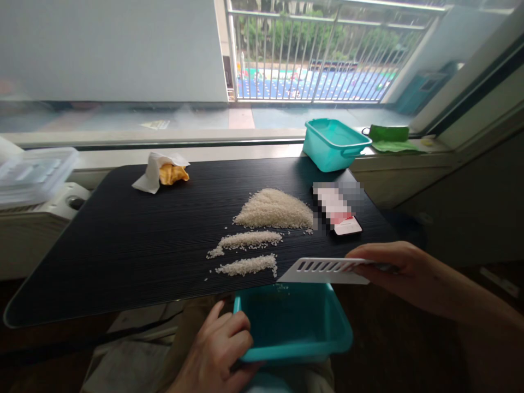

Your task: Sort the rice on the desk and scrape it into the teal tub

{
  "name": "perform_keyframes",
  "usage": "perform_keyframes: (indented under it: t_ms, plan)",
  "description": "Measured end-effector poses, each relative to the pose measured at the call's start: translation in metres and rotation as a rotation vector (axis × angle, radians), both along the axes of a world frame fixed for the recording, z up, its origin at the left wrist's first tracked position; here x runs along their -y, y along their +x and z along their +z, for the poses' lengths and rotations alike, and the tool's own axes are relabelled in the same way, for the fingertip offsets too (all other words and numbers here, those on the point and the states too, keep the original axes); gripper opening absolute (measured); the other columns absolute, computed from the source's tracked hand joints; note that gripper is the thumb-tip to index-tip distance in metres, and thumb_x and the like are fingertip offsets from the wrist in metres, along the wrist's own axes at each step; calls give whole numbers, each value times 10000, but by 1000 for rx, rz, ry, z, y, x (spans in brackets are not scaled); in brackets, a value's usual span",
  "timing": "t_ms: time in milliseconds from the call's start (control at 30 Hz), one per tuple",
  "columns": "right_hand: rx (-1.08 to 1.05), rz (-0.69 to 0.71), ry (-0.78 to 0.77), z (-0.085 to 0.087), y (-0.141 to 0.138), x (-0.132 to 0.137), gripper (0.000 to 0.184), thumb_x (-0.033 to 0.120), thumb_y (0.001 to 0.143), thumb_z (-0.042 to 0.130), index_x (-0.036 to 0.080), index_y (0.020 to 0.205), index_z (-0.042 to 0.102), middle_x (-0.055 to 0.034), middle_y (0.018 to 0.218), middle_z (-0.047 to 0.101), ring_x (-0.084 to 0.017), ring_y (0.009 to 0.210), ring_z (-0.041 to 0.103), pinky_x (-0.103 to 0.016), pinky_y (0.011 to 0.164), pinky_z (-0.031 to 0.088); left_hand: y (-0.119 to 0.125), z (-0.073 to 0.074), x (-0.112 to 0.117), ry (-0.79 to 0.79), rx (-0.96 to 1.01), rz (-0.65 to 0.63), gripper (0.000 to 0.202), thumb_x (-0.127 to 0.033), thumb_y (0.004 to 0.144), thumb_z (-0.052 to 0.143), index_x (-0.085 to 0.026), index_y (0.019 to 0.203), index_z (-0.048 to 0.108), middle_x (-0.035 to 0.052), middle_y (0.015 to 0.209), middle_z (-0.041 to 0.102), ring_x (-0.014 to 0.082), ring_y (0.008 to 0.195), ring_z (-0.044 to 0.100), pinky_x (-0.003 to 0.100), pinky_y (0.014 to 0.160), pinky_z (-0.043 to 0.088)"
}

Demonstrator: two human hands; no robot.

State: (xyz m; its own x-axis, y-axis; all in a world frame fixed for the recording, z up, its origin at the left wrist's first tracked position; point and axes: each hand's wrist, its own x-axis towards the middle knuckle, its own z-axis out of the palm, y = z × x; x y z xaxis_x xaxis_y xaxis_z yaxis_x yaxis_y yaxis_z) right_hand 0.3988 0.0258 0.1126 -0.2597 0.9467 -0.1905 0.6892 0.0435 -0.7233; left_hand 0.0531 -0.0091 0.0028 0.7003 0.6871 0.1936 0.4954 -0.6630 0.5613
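Note:
My right hand (403, 273) grips a white plastic knife (323, 271) with a slotted blade, held flat over the table's near edge, tip pointing left. My left hand (219, 349) is closed on the left rim of a teal plastic bin (301, 341), holding it below the table edge under the knife. A few grains lie inside the bin. On the black table (135, 245) lie a large pile of white rice (275, 209) and two short rows of rice (245, 240), the nearer row (248, 265) just left of the knife tip.
A second teal bin (333, 143) stands on the window ledge, with a green cloth (388, 136) to its right. Crumpled white paper with something orange (164, 172) lies at the table's far left. A phone-like card (341, 210) lies right of the rice. A clear tray (33, 174) sits left.

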Motion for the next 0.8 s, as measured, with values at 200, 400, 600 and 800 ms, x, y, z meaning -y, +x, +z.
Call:
perform_keyframes:
  t_ms: [200, 400, 600, 800]
  plan:
    - [-33, -5, -22, -2, 0, 1, 371, 520, 875, 590, 202, 946, 766, -53, 840, 764, -212, 706, 678, -268, 613, 545, 1, -1, 0, -35, 26, 19, 165, -222, 884, 544, -210, 720, 549, -35, 790, 614, 148, 691, 596, 381, 938, 334]
    - [-14, -39, 88, -6, -1, -14, 369, 548, 874, 577, 236, 949, 758, -58, 885, 768, -240, 754, 675, -315, 642, 545, 0, 11, -3, -1, 23, 17, 192, -221, 886, 564, -205, 695, 553, -41, 742, 613, 140, 654, 605, 378, 922, 371]
    - [-22, -62, 83, -10, -8, -28, 398, 579, 867, 575, 231, 942, 753, -55, 885, 765, -248, 763, 662, -328, 661, 535, -1, 9, -3, -1, 20, 21, 180, -228, 888, 578, -203, 711, 559, -37, 758, 619, 144, 673, 618, 380, 917, 377]
    - [-28, -41, 33, -10, -7, -26, 384, 562, 868, 585, 234, 964, 759, -55, 867, 764, -245, 744, 670, -323, 653, 537, -2, 8, -3, -29, 16, 16, 185, -233, 889, 578, -201, 708, 563, -22, 753, 610, 150, 675, 604, 364, 866, 404]
